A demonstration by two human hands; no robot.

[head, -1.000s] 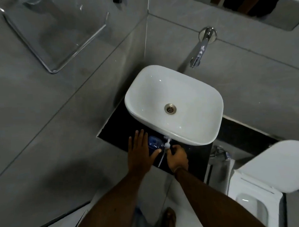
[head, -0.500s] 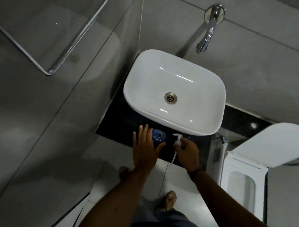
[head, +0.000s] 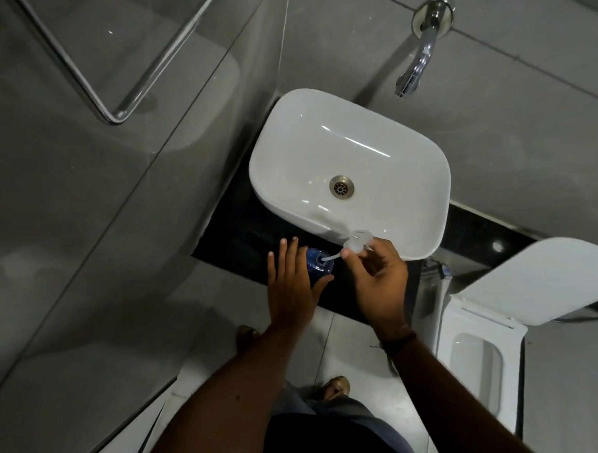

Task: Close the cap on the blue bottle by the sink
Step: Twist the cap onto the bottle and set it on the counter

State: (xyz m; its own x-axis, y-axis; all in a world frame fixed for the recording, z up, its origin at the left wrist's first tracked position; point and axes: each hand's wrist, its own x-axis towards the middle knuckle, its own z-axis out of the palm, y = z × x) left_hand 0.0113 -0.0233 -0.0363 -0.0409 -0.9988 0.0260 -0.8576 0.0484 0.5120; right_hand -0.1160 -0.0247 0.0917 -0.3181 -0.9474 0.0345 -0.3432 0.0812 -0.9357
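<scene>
The blue bottle point(head: 318, 261) stands upright on the black counter point(head: 236, 236) just in front of the white sink point(head: 418, 173). My left hand point(head: 290, 288) wraps its left side, fingers straight and thumb curled round the front. My right hand point(head: 378, 277) pinches the clear pump cap point(head: 356, 242) above and right of the bottle. The cap's thin tube point(head: 331, 257) slants down with its tip in the bottle's open neck. The bottle's lower body is hidden behind my left hand.
A chrome tap point(head: 417, 60) juts from the grey tiled wall above the basin. A white toilet point(head: 481, 348) with raised lid point(head: 546, 280) stands to the right. A glass shelf point(head: 112, 56) hangs on the left wall. My feet stand on the pale floor below.
My right hand has lifted the pump cap up and rightward, and its tube now points into the bottle's neck. My left hand stays on the bottle. The camera has tilted slightly.
</scene>
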